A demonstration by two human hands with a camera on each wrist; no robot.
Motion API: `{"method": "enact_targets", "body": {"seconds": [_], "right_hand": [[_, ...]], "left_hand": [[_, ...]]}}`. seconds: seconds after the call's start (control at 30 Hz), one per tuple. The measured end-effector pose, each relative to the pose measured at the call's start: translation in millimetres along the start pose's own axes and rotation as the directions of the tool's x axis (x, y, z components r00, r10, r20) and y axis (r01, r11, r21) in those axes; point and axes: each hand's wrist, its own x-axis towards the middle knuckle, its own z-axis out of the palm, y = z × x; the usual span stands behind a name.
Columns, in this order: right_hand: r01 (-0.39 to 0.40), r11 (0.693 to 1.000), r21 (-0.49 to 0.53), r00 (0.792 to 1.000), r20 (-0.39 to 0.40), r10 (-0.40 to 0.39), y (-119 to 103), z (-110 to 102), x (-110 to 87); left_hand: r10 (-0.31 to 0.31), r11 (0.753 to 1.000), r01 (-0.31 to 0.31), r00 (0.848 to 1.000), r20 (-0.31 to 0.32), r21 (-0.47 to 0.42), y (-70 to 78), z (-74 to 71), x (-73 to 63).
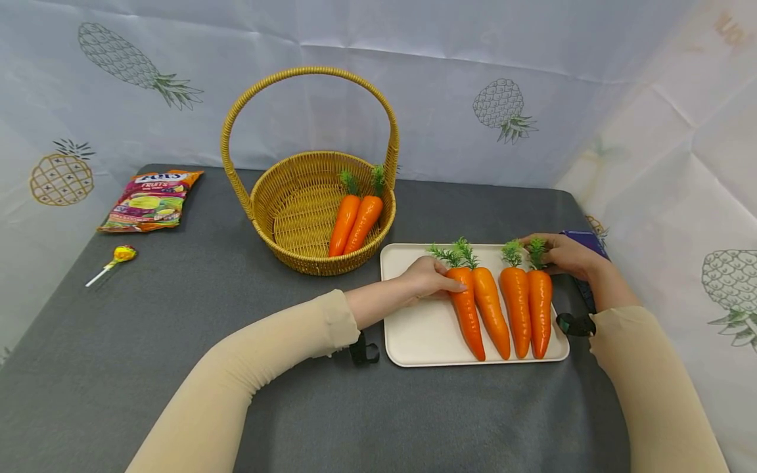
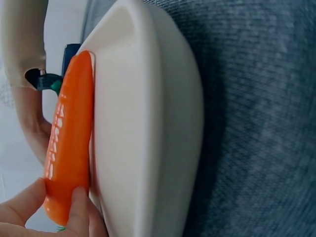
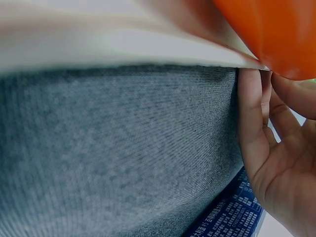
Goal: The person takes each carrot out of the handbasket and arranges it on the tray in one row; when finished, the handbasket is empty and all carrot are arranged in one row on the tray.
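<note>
Several orange toy carrots with green leafy tops lie side by side on a cream tray (image 1: pixel 414 338). My left hand (image 1: pixel 427 278) pinches the leftmost carrot (image 1: pixel 467 315) near its top between thumb and fingers; the left wrist view shows this carrot (image 2: pixel 71 133) close up over the tray (image 2: pixel 148 123). At the tray's upper right corner, my right hand (image 1: pixel 564 255) holds the rim beside the rightmost carrot (image 1: pixel 540 312). In the right wrist view, that hand (image 3: pixel 281 153) has its fingers against the rim's outer side and its thumb beside an orange carrot (image 3: pixel 281 34).
A woven basket (image 1: pixel 296 259) with a tall handle stands behind and left of the tray, two carrots (image 1: pixel 357 223) inside. A candy bag (image 1: pixel 152 202) and a lollipop (image 1: pixel 118 257) lie far left. A dark blue package (image 1: pixel 585 244) sits behind my right hand.
</note>
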Motion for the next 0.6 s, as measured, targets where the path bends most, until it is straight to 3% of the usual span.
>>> {"method": "enact_targets", "body": {"seconds": [0.37, 0.6], "right_hand": [[0.000, 1.000, -0.002, 1.000, 0.005, 0.000, -0.5, -0.4, 0.3], [0.000, 1.000, 0.002, 1.000, 0.002, 0.000, 0.0, -0.1, -0.2]], "left_hand": [[-0.045, 0.995, 0.047, 0.999, 0.019, -0.085, -1.5, -1.2, -0.4], [-0.046, 0.998, 0.046, 0.999, 0.006, -0.053, 4.0, -6.1, -9.4]]}}
